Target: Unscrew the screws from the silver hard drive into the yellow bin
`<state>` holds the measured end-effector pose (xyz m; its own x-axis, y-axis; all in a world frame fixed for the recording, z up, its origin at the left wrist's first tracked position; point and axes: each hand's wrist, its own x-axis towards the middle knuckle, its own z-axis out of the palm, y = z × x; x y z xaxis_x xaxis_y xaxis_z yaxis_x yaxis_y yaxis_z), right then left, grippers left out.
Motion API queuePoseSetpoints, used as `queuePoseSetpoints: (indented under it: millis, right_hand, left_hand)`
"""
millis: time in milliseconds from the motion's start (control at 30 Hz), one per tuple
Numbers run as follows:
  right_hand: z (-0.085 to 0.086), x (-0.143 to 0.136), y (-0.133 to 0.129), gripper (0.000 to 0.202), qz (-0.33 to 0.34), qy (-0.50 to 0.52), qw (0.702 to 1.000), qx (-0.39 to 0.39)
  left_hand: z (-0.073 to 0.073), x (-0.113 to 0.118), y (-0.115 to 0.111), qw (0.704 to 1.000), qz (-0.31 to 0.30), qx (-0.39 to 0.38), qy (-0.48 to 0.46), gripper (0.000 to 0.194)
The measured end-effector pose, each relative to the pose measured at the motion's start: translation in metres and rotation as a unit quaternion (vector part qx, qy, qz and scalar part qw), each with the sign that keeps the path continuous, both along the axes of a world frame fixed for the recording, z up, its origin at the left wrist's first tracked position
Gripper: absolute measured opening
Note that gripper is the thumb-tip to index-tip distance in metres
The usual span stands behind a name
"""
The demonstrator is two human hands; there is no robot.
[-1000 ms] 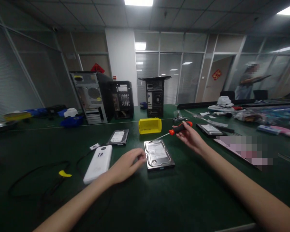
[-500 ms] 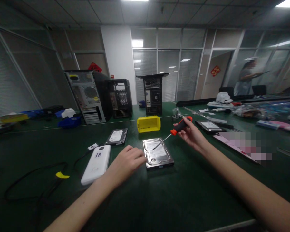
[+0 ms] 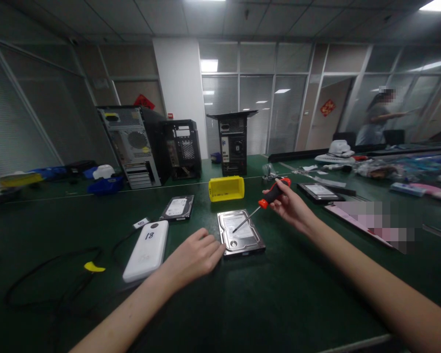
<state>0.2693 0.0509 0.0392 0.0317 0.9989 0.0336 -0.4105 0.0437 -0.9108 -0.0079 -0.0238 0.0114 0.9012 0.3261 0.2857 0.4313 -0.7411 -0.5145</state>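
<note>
Just beside the left hand (image 3: 201, 251), its hold unclear, the drive (image 3: 248, 239) could slide if the right hand (image 3: 289, 208), clutching the screwdriver (image 3: 275, 193), pushes.

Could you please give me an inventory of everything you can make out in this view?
Hard drives: three, silver and black, on the table at centre, left and right
Screwdriver: one, red and black, tip over the centre drive
Bin: one, yellow, behind the centre drive
Slab marked 18: one, white, left
Cable: count unclear, black, far left
Computer cases: three, black and grey, back
Sheet: one, pink, right, partly blurred
Clutter: uncountable, mixed colours, far right
Table: one, green, beneath
Person: one, grey clothing, back right
Left hand: one, bare, at the centre drive's near left corner
Right hand: one, bare, holding the screwdriver
</note>
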Motion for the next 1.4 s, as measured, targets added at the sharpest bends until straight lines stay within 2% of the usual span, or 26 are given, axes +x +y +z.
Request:
queuePoseSetpoints:
  millis: [167, 533, 833, 1133, 1400]
  right_hand:
    - [0.0001, -0.0001, -0.0003, 0.02, 0.002, -0.008, 1.0, -0.004]
    - [-0.0022, 0.0003, 0.0018, 0.023, 0.017, 0.014, 1.0, -0.003]
    - [-0.0018, -0.0019, 0.0014, 0.021, 0.02, 0.009, 1.0, -0.005]
    - [-0.0017, -0.001, 0.0009, 0.02, 0.011, -0.001, 1.0, -0.01]
    - [-0.0006, -0.0019, -0.0006, 0.018, 0.015, 0.012, 1.0, -0.016]
  left_hand:
    - [-0.0038, -0.0026, -0.0003, 1.0, -0.007, -0.003, 0.017, 0.026]
    - [-0.0005, -0.0026, -0.0008, 0.999, -0.029, 0.008, 0.011, 0.025]
    - [0.0, -0.0031, -0.0014, 0.999, -0.007, -0.036, 0.005, 0.027]
    - [-0.0018, -0.0037, 0.0001, 1.0, -0.009, -0.022, -0.005, 0.026]
    - [-0.0006, -0.0054, -0.0006, 0.999, -0.035, 0.013, -0.017, 0.024]
